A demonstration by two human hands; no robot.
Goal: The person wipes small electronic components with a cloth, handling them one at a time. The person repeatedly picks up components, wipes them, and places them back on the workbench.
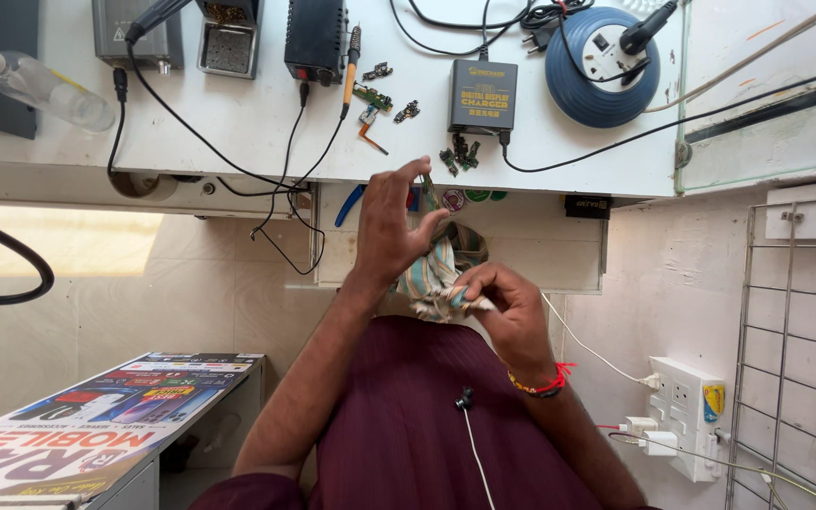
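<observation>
the white desk point(238, 123) carries a blue cable reel point(603, 66), a dark charger box point(483, 94) and small circuit boards point(370, 96). below its edge, above the lap, a striped cloth point(434, 276) hangs between both hands. it looks light, soft and limp; best taken by a bunched fold. the right hand point(510, 307) pinches its lower end shut. the left hand point(391, 227) grip is half open, fingertips closing on a tiny part too small to identify. the cloth's full extent is hidden.

A crumpled striped cloth point(434, 276), seemingly teal and tan, bunched below the bench edge.
</observation>
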